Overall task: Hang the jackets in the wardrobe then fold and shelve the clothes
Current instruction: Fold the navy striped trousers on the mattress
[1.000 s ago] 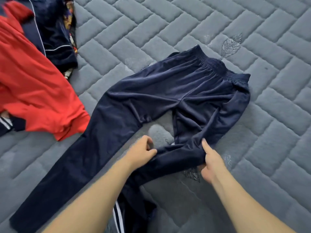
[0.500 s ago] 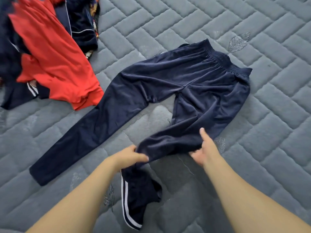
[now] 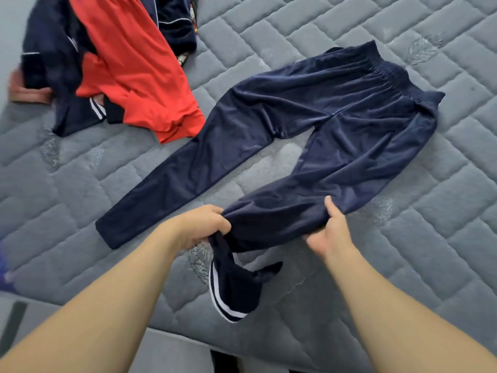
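While both hands bunch one leg, the navy track trousers [image 3: 309, 117] lie spread on the quilted mattress [image 3: 443, 238].

Well beyond the left fingers, a red garment [image 3: 134, 63] lies over dark clothes [image 3: 51, 63], apparently waiting to be folded. The left hand [image 3: 199, 227] curls tight round the gathered near leg, whose white-striped cuff [image 3: 228, 292] hangs below its fingers. The right hand [image 3: 328, 235] pinches the same leg further along, thumb on top, other fingers under the cloth. Probably this grip is meant to draw that leg straight, matching the flat leg beyond the left fingers.
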The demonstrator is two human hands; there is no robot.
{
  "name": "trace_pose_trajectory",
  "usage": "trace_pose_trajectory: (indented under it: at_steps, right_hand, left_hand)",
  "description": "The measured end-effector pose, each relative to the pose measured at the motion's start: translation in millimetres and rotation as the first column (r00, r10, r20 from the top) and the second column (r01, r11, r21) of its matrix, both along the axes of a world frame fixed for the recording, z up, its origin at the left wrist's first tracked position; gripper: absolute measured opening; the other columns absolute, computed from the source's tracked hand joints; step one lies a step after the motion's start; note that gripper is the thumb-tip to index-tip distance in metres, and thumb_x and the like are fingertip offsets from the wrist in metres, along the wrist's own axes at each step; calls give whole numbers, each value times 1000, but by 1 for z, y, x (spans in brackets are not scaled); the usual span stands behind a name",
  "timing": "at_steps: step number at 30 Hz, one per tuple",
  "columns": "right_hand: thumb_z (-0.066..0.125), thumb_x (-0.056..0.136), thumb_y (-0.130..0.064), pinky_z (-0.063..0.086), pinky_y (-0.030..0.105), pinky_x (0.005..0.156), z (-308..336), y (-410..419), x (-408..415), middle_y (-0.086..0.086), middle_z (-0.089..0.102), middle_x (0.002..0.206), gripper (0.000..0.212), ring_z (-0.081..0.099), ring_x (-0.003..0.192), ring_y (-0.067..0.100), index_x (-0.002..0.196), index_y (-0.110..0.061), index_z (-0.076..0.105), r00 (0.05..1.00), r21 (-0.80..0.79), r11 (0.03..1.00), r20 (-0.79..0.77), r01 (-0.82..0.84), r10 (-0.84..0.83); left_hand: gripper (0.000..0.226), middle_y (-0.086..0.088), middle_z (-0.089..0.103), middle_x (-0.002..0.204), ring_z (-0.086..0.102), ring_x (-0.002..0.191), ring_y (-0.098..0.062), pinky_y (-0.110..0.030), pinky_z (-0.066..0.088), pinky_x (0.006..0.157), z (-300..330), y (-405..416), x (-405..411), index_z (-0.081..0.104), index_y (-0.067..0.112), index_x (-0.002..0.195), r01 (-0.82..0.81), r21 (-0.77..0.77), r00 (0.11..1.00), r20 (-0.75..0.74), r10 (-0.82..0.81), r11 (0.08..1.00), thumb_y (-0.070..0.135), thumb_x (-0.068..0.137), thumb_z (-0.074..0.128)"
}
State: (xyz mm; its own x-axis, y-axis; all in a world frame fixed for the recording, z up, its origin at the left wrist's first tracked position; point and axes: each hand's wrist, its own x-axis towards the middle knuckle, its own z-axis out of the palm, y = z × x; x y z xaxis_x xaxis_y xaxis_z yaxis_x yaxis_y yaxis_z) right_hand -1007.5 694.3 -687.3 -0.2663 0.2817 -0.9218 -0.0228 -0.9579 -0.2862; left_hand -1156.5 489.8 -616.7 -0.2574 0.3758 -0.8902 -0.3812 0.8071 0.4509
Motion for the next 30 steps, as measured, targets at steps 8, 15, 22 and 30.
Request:
trace_pose_trajectory:
  at_steps: [8, 15, 22, 30]
  right_hand:
    - [68, 90, -35, 52, 49, 97, -11, -62, 4, 6, 64, 121, 45, 64, 105, 28, 127, -12, 56, 933, 169, 960, 323, -221, 158]
    - [75, 85, -40, 59, 39, 74, 8, -88, 7, 3, 72, 105, 39, 72, 89, 23, 111, -14, 64, 991, 127, 990, 128, -60, 44]
    - [73, 78, -26, 61, 37, 71, 21, -152, 2, 15, 71, 113, 38, 72, 96, 26, 107, -1, 73, 916, -124, 936, -282, -329, 284]
    - [77, 82, -40, 56, 51, 87, -6, -202, 0, 10, 66, 117, 53, 67, 96, 31, 123, -10, 59, 942, -27, 973, 244, -230, 229]
  left_hand:
    - [14, -13, 62, 79, 65, 60, -21, -32, 55, 54, -5, -58, 7, 58, 7, 90, 101, -168, 995, 34, -96, 981, 0, 79, 58]
    - [38, -13, 64, 83, 62, 70, -25, -28, 50, 64, 19, -86, -3, 65, 7, 91, -231, -10, 955, 189, 228, 973, 16, 55, 57]
    - [43, -15, 73, 111, 71, 99, -32, -38, 56, 82, 10, -138, -9, 66, 10, 115, -112, -23, 955, 274, 114, 993, 18, 73, 73]
    - [15, 1, 66, 88, 64, 82, -20, -31, 51, 74, -17, -186, -39, 64, 17, 80, 442, -495, 761, -235, -605, 748, 31, 77, 68]
